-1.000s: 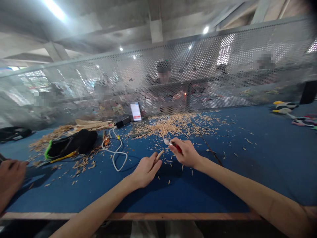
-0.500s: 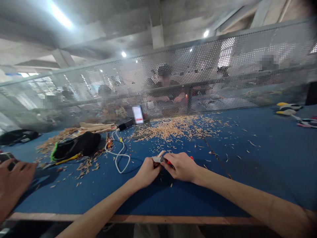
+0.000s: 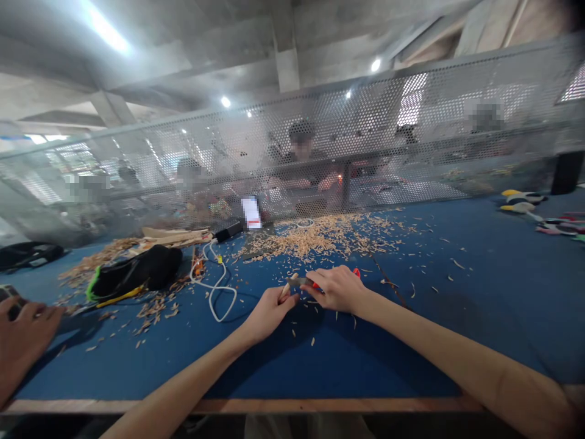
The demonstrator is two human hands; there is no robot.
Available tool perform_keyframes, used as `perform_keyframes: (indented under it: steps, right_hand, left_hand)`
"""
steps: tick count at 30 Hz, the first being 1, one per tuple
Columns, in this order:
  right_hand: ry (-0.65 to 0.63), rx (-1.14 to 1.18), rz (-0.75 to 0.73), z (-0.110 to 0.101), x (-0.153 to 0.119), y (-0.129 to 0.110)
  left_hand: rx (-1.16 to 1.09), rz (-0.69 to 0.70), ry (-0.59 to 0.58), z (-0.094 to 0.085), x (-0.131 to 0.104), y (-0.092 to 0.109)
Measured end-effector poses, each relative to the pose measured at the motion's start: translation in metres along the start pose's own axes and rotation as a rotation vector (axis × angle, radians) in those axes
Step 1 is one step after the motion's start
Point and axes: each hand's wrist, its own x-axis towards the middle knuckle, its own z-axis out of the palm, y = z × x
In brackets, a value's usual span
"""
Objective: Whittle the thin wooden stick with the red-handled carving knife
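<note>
The small wooden stick (image 3: pixel 287 285) is pinched in the left hand (image 3: pixel 269 311), tip jutting forward. The right hand (image 3: pixel 339 289) clasps the red-handled knife (image 3: pixel 300 282), blade at that tip; I cannot tell whether they touch. Beyond the 2 grips spread wood shavings (image 3: pixel 315 238); to their left, 1 white cable (image 3: pixel 216 283) and 1 black fabric item (image 3: pixel 145 270).

Beyond a thin wooden stick (image 3: pixel 288 284), with a red-handled metal knife (image 3: pixel 300 282) right of it, my camera shows me curled tan wood shavings (image 3: pixel 311 238) on the blue tabletop (image 3: pixel 338 375) and a grey perforated metal screen (image 3: pixel 365 119) behind them.
</note>
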Motion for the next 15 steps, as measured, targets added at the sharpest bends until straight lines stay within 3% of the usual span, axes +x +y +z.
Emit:
perform_keyframes:
  steps: [11,13,15]
  right_hand:
    - [0.032,-0.033,0.023,0.009,0.009,0.001]
    - [0.052,-0.005,0.073,0.011,0.012,0.011]
    - [0.114,0.033,0.237,0.008,0.014,0.035]
  left_hand:
    - [-0.180,-0.139,-0.012,0.002,0.011,-0.006]
    - [-0.213,-0.175,-0.024,0.002,0.009,-0.006]
    - [-0.241,-0.196,-0.008,0.001,0.006,-0.006]
